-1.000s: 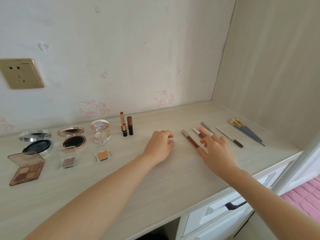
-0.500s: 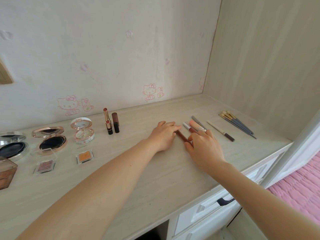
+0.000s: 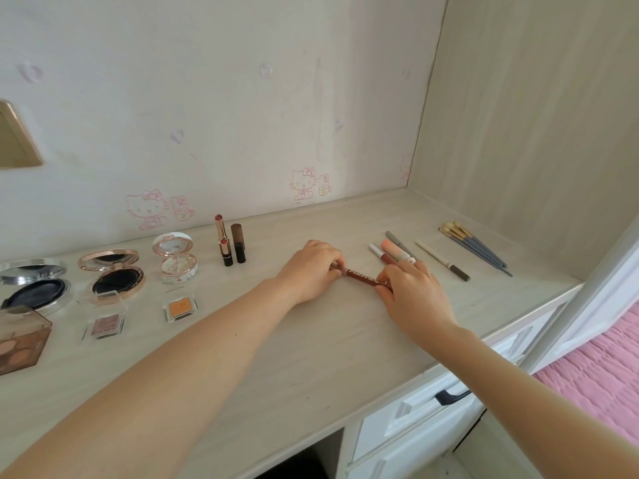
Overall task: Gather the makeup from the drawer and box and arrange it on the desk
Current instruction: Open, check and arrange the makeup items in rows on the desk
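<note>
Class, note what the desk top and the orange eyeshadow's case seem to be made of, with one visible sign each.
Desk: probably wood-effect laminate, pale and matte; faint regular grain. Orange eyeshadow case: likely clear plastic, glossy; the desk shows through its rim.

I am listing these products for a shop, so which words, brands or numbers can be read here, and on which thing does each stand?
No text is clear enough to quote.
Brown pencil: white lettering, too blurred to read.
Gold compact: small letters on the rim, too small to read.
Pink tube: dark marks near its end, blurred.
</note>
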A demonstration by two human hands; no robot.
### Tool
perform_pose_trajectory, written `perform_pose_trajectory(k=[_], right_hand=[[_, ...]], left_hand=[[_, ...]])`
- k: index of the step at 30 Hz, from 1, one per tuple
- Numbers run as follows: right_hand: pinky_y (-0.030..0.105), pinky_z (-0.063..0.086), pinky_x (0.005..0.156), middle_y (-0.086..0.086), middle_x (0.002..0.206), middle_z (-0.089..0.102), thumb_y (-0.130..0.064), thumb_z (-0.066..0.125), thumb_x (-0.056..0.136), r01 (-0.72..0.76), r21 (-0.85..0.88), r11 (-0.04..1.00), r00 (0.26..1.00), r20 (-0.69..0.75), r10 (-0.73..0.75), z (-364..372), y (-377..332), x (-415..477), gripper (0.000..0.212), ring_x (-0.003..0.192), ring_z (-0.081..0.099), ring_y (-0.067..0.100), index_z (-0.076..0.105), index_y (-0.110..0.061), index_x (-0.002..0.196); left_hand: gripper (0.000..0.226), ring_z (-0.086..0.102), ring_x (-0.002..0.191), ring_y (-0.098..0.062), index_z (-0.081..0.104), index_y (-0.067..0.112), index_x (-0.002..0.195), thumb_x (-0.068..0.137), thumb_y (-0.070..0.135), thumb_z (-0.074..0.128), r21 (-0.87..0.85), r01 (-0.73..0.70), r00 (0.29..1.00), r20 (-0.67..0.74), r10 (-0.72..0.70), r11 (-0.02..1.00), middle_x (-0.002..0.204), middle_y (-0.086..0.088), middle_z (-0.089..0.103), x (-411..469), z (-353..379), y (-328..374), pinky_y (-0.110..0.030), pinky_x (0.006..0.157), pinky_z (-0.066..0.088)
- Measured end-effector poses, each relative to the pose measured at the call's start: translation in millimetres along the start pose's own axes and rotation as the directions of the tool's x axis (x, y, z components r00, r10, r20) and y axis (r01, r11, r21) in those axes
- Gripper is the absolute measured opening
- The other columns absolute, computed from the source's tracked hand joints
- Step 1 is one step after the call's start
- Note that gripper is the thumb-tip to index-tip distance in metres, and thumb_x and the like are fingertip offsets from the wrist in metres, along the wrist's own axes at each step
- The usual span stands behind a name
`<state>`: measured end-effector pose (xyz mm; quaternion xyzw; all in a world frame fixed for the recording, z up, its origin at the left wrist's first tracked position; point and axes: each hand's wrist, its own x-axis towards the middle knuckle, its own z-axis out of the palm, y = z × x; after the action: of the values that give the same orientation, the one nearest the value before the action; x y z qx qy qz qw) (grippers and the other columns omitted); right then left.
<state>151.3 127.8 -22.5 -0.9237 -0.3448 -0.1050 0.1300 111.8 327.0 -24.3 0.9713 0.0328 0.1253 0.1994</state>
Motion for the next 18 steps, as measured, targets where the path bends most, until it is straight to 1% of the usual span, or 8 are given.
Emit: perform_pose_trajectory(k=[3, 5, 7, 9, 10, 12, 14, 18], right_hand=[[0.039, 0.033, 0.108, -0.001, 0.138, 0.047, -0.034, 0.050, 0.095, 0.033, 0.026, 0.999, 0.999, -0.029, -0.032, -4.6, -4.4, -7.1, 0.023, 0.130, 0.038, 0.024, 0.061, -0.020, 0.110], [0.038, 0.034, 0.108, -0.001, 0.128, 0.054, -0.032, 0.052, 0.095, 0.062, 0.057, 0.996, 0.997, -0.041, -0.060, -7.6, -9.6, -11.7, 0.020, 0.130, 0.039, 0.023, 0.060, -0.020, 0.109], [0.036, 0.043, 0.096, -0.002, 0.112, 0.060, -0.030, 0.053, 0.095, 0.073, 0.119, 0.990, 0.997, -0.046, -0.068, -11.8, -16.9, -16.9, 0.018, 0.122, 0.047, 0.022, 0.059, -0.019, 0.108], [0.036, 0.049, 0.081, -0.003, 0.102, 0.061, -0.029, 0.054, 0.095, 0.080, 0.165, 0.983, 0.996, -0.044, -0.074, -15.0, -25.3, -22.8, 0.016, 0.103, 0.056, 0.021, 0.058, -0.020, 0.107], [0.037, 0.050, 0.077, -0.003, 0.100, 0.061, -0.028, 0.053, 0.095, 0.086, 0.174, 0.981, 0.996, -0.041, -0.080, -16.0, -29.6, -25.5, 0.016, 0.097, 0.056, 0.020, 0.057, -0.020, 0.108], [0.039, 0.051, 0.074, -0.004, 0.101, 0.060, -0.027, 0.052, 0.095, 0.103, 0.188, 0.977, 0.995, -0.032, -0.098, -17.3, -37.2, -30.4, 0.016, 0.093, 0.056, 0.018, 0.056, -0.021, 0.110], [0.039, 0.051, 0.073, -0.003, 0.102, 0.060, -0.025, 0.052, 0.096, 0.124, 0.200, 0.972, 0.992, -0.032, -0.120, -17.8, -44.5, -34.6, 0.016, 0.092, 0.055, 0.018, 0.056, -0.021, 0.111], [0.039, 0.050, 0.075, -0.003, 0.101, 0.059, -0.024, 0.052, 0.096, 0.146, 0.225, 0.963, 0.989, -0.037, -0.142, -18.3, -57.2, -41.4, 0.016, 0.091, 0.054, 0.018, 0.057, -0.020, 0.111]], left_hand=[[0.009, 0.039, 0.117, -0.015, 0.065, 0.022, 0.097, 0.091, 0.022, 0.059, -0.012, -0.028, 1.000, 0.003, 0.028, 1.000, 0.107, 0.005, 0.062, -17.3, -10.2, -3.9, -0.032, 0.099, 0.037], [0.010, 0.040, 0.115, -0.014, 0.065, 0.020, 0.099, 0.091, 0.023, 0.059, -0.046, -0.027, 1.000, -0.008, 0.027, 0.999, 0.106, 0.005, 0.062, -30.7, -16.4, -6.6, -0.031, 0.098, 0.037], [0.010, 0.042, 0.111, -0.013, 0.064, 0.021, 0.099, 0.090, 0.024, 0.060, -0.085, -0.022, 1.000, -0.022, 0.020, 0.996, 0.103, 0.006, 0.062, -44.6, -23.0, -8.5, -0.030, 0.094, 0.037], [0.006, 0.046, 0.106, -0.013, 0.063, 0.024, 0.095, 0.089, 0.024, 0.062, -0.126, -0.015, 0.999, -0.036, 0.010, 0.992, 0.100, 0.008, 0.062, -58.7, -30.1, -10.6, -0.028, 0.090, 0.038], [0.005, 0.047, 0.104, -0.013, 0.063, 0.025, 0.094, 0.089, 0.025, 0.063, -0.143, -0.008, 0.999, -0.041, 0.002, 0.990, 0.099, 0.010, 0.062, -65.2, -33.8, -12.0, -0.028, 0.088, 0.039], [0.005, 0.050, 0.101, -0.012, 0.063, 0.027, 0.092, 0.088, 0.025, 0.065, -0.164, 0.010, 0.999, -0.047, -0.018, 0.986, 0.098, 0.011, 0.063, -77.7, -40.0, -14.5, -0.029, 0.087, 0.040], [0.006, 0.051, 0.099, -0.011, 0.063, 0.029, 0.091, 0.087, 0.026, 0.066, -0.186, 0.033, 0.998, -0.049, -0.043, 0.982, 0.096, 0.014, 0.063, -88.6, -45.3, -16.1, -0.028, 0.086, 0.041], [0.008, 0.055, 0.094, -0.001, 0.063, 0.033, 0.087, 0.086, 0.027, 0.067, -0.290, 0.100, 0.990, -0.068, -0.125, 0.952, 0.091, 0.017, 0.065, -108.9, -52.6, -16.3, -0.024, 0.087, 0.041]])
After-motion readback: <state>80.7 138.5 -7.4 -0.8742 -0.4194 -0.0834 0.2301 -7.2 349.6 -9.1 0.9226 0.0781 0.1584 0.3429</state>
